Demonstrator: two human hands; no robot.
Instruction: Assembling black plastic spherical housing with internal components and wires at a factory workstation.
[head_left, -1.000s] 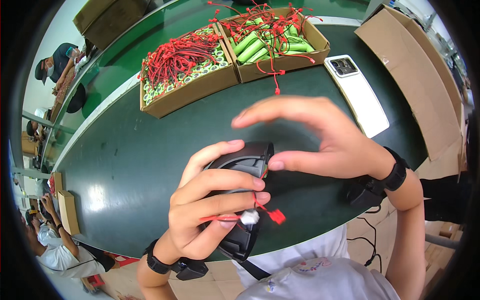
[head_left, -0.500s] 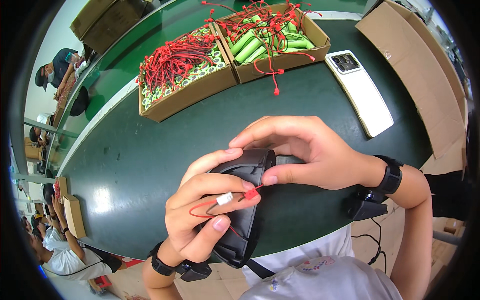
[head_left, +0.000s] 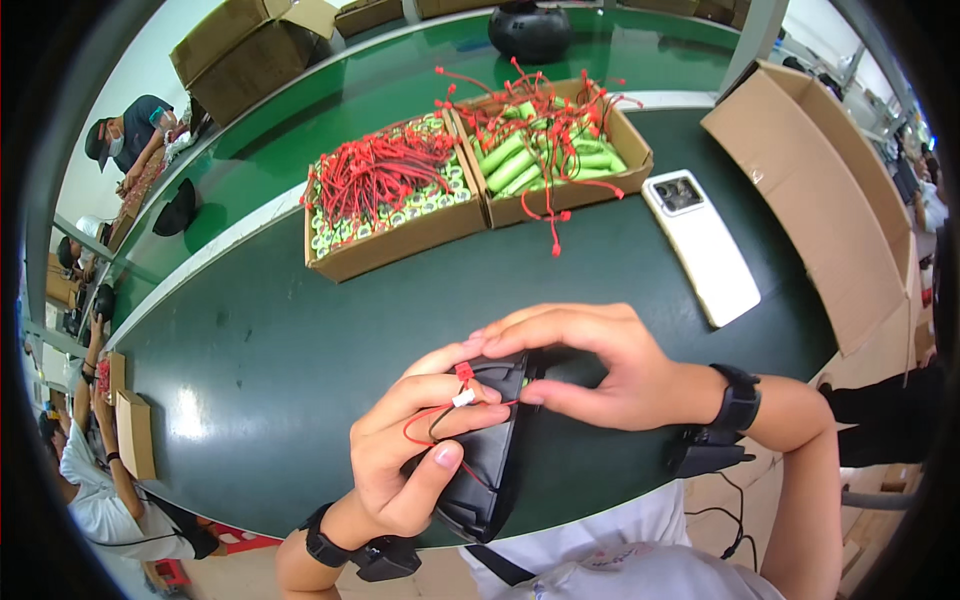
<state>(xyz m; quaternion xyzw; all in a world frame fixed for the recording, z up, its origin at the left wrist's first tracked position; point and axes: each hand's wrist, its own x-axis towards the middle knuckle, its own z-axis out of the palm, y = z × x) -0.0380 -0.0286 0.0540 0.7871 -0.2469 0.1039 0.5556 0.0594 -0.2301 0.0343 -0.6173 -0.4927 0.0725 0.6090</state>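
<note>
My left hand [head_left: 400, 440] is wrapped round a black curved plastic housing [head_left: 482, 468], tilted above the table's near edge. Its fingers also pin a white plug connector [head_left: 463, 398] on thin red and black wires that run out of the housing. Just above that sits a red plug connector [head_left: 464, 370]. My right hand [head_left: 620, 370] arches over the far end of the housing, fingertips meeting those of the left. Its thumb presses at the right rim, where a red wire and a sliver of green [head_left: 526, 382] show. The inside of the housing is mostly hidden.
Two cardboard trays [head_left: 400, 245] hold green battery cells and red-plugged wires. Right of them lie a white phone [head_left: 708, 255] and an open cardboard box [head_left: 810, 200]. Beyond runs a green conveyor belt [head_left: 400, 85] carrying a black rounded unit [head_left: 530, 32]. Co-workers sit at the left.
The red connector has shifted from beside the white one to above it. Both hands and the housing stay together, and the right thumb remains at the rim. The whole view has tilted up slightly.
</note>
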